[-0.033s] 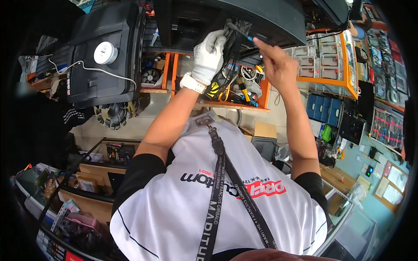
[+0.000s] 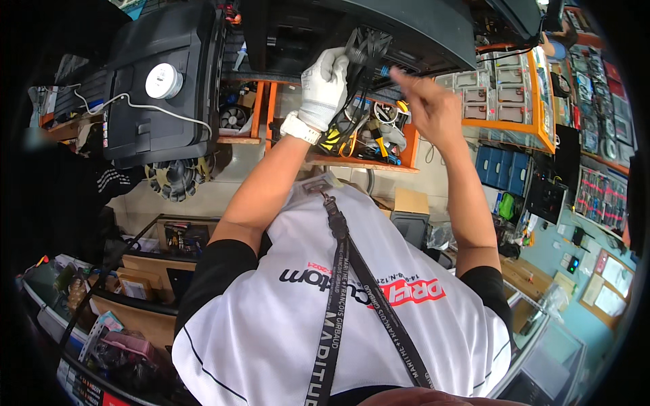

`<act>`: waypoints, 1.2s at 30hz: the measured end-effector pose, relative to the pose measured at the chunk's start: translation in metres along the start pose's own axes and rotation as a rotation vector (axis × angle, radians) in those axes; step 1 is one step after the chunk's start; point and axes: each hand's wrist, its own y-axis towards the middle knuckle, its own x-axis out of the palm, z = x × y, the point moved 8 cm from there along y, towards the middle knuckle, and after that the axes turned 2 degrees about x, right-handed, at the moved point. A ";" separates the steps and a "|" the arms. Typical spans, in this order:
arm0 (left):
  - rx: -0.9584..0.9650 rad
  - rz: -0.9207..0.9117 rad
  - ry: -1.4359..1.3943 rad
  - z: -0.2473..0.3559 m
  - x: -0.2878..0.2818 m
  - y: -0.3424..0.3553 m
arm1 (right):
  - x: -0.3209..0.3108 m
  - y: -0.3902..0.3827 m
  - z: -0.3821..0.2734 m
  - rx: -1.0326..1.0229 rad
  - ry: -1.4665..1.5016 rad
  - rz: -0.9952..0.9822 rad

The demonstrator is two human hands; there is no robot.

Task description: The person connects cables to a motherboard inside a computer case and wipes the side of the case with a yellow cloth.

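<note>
My left hand point(image 2: 323, 93), in a white glove, is closed on a bundle of black cables point(image 2: 366, 76) at the opening of a black computer case point(image 2: 420, 26). The cables fan out flat above my fingers and hang down beside the glove. My bare right hand point(image 2: 437, 111) is to the right of the bundle, its thumb and index finger brought together and the fingertips blurred. A small blue piece point(image 2: 384, 70) shows right at these fingertips; what it belongs to is too smeared to tell.
Below the case stands an orange-edged drawer point(image 2: 365, 162) of tools and cables. A black printer-like box point(image 2: 166, 47) at left carries a round white container point(image 2: 164, 81) and a white cable. At right is an orange-framed display case point(image 2: 538, 101). A dark-clothed person is at far left.
My right hand has shifted slightly down and right, with the blue piece moving down and left. The cables, bunched and slanted before, now spread out more upright. My left hand stays put.
</note>
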 end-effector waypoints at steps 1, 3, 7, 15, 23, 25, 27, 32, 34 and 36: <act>-0.005 0.008 -0.007 -0.003 -0.001 -0.001 | 0.008 -0.006 0.004 -0.016 0.145 -0.081; 0.111 0.042 0.084 0.006 -0.005 -0.006 | 0.013 0.005 0.010 -0.083 0.256 -0.048; -0.137 -0.214 0.017 -0.011 0.003 -0.003 | 0.011 0.012 0.007 -0.138 0.151 -0.101; -0.035 -0.161 0.017 -0.019 0.013 -0.012 | -0.023 0.031 -0.017 -0.248 -0.162 0.123; -0.141 0.021 -0.412 -0.038 0.020 -0.007 | -0.010 -0.001 0.028 0.011 0.022 -0.035; -0.110 -0.053 -0.475 -0.034 0.025 0.000 | -0.002 -0.022 0.003 -0.211 -0.107 0.183; -0.065 -0.309 -0.272 -0.037 0.038 -0.002 | 0.011 -0.022 -0.003 -0.133 -0.220 -0.005; -0.156 -0.318 -0.127 -0.033 0.024 0.005 | 0.008 -0.027 -0.002 -0.128 -0.152 0.221; -0.081 -0.356 0.039 -0.034 0.021 0.009 | 0.007 -0.019 -0.004 -0.138 -0.099 0.065; -0.011 -0.339 0.096 -0.034 0.021 0.014 | 0.002 -0.016 0.002 -0.097 -0.134 0.163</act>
